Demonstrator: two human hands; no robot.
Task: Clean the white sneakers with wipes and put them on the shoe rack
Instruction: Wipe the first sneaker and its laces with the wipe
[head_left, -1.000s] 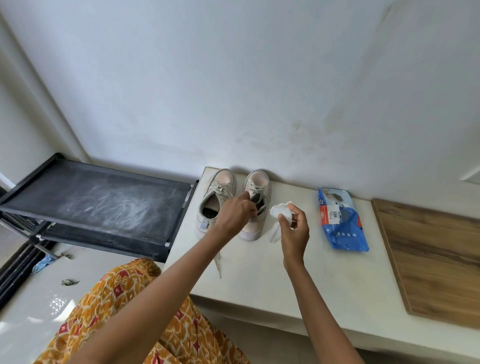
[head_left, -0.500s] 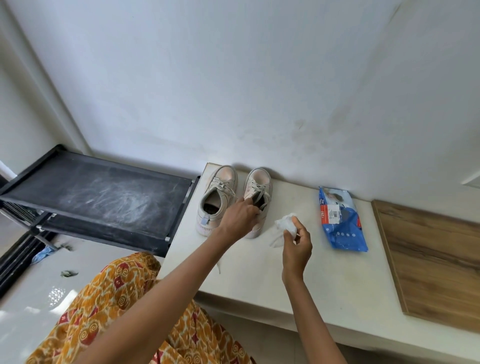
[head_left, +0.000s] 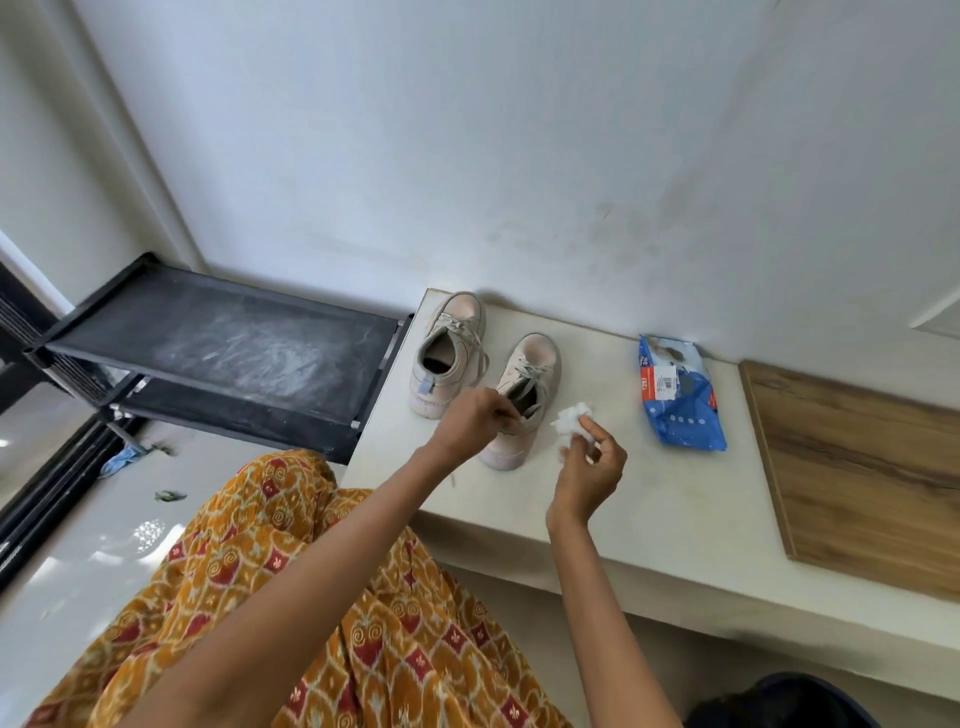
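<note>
White stone ledge (head_left: 649, 519) against a white wall carries the work. Left hand (head_left: 475, 423) pinches the collar of the nearer white lace-up sneaker (head_left: 524, 400), whose long axis runs away from the person, toe toward the wall. Right hand (head_left: 589, 467), just beside its heel, pinches a crumpled white wipe (head_left: 571, 421). Beyond the left hand sits the second sneaker (head_left: 449, 353), then the black shoe rack (head_left: 218, 348).

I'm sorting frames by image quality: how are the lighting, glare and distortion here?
Head view: soft, even daylight; the sneakers and wipes pack are sharp; bright glare patches on the glossy floor at left; wide-angle lens bends the wall corner and the shoe rack; only faint shadows under the hands.
</note>
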